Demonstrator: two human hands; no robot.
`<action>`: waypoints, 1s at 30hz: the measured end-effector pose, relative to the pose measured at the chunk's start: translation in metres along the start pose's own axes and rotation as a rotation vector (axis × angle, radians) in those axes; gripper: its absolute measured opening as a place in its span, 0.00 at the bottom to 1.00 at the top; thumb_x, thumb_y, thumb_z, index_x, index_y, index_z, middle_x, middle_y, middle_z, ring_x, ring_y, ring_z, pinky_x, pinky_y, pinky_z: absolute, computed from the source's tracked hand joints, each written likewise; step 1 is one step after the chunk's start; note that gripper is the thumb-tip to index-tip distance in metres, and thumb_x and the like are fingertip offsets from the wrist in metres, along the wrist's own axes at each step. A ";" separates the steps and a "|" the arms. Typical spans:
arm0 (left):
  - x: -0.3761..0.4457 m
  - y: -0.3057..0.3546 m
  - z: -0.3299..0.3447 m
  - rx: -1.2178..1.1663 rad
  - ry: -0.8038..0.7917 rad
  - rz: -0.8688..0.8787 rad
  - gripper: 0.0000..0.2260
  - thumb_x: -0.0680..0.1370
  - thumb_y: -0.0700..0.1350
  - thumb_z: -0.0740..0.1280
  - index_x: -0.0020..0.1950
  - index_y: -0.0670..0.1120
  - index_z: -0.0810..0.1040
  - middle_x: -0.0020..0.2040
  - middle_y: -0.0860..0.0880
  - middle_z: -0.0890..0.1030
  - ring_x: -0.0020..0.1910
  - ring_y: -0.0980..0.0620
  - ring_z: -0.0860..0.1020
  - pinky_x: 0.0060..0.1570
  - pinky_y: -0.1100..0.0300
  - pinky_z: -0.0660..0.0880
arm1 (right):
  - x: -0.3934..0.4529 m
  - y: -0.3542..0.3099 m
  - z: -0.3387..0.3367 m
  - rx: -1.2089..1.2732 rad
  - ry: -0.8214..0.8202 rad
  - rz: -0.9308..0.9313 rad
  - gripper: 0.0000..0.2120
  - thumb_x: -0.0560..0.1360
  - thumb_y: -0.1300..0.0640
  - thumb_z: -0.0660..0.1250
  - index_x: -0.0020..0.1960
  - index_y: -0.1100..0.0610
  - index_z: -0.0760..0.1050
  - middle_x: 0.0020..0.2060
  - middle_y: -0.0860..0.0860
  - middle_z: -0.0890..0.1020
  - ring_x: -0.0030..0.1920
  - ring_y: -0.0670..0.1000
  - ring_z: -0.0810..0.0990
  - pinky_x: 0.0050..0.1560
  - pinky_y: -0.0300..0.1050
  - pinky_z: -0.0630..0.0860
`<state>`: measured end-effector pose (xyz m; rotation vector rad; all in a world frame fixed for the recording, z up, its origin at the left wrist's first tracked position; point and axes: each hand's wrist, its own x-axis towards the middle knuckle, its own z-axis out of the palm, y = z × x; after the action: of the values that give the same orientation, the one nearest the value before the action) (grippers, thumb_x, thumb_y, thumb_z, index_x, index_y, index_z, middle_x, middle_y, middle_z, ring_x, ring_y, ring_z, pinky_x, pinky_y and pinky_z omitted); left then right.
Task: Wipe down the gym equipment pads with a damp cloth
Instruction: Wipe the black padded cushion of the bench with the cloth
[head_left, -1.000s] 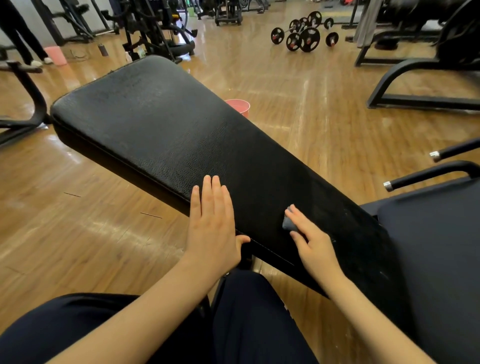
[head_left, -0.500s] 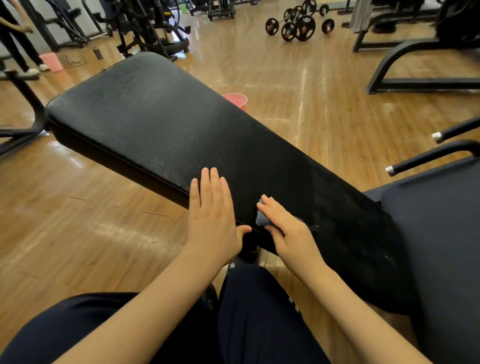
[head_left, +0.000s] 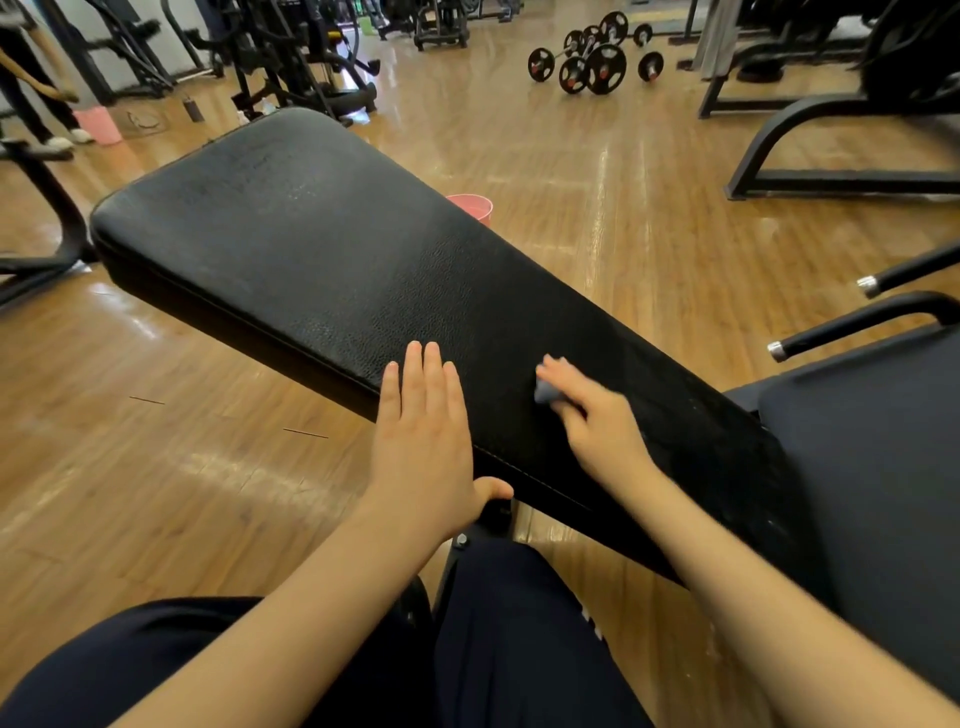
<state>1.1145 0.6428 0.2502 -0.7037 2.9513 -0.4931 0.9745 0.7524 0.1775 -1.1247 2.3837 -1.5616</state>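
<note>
The left hand (head_left: 423, 441) lies flat on the near edge of the long black bench pad (head_left: 322, 260), fingers straight and close together. At its 3 o'clock the right hand (head_left: 597, 421), blurred, curls its fingers over a small grey cloth (head_left: 545, 391) that peeps out at their 9 o'clock, pressed onto the pad. A pink bucket (head_left: 475, 206) stands on the floor at the pad's far edge.

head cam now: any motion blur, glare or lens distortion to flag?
Head view: right hand and the grey cloth it grips are motion-smeared; left hand, flat on the black pad, is sharp. Glare streaks on the wood floor. Wide-angle bowing toward the frame edges.
</note>
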 end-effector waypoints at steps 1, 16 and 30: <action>-0.001 0.000 -0.001 0.000 -0.009 0.006 0.54 0.71 0.74 0.56 0.75 0.36 0.35 0.76 0.35 0.36 0.75 0.37 0.34 0.71 0.43 0.35 | 0.024 -0.001 0.000 -0.011 0.002 0.028 0.21 0.75 0.72 0.60 0.66 0.59 0.71 0.66 0.51 0.71 0.69 0.47 0.63 0.63 0.21 0.52; -0.002 0.001 -0.005 0.021 -0.051 -0.010 0.50 0.73 0.73 0.50 0.75 0.36 0.35 0.76 0.35 0.36 0.74 0.36 0.34 0.72 0.42 0.36 | -0.067 0.018 -0.008 -0.002 -0.054 -0.032 0.29 0.73 0.75 0.59 0.66 0.48 0.67 0.66 0.38 0.66 0.69 0.37 0.61 0.67 0.27 0.57; -0.012 0.034 0.001 0.002 -0.129 0.159 0.47 0.76 0.70 0.50 0.74 0.35 0.33 0.74 0.35 0.32 0.73 0.37 0.31 0.71 0.45 0.33 | -0.099 0.035 -0.016 -0.040 -0.043 -0.036 0.30 0.72 0.75 0.58 0.67 0.49 0.67 0.68 0.44 0.68 0.71 0.38 0.60 0.69 0.30 0.56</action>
<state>1.1111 0.6764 0.2382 -0.4752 2.8546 -0.4200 1.0210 0.8320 0.1259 -1.2031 2.3903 -1.4914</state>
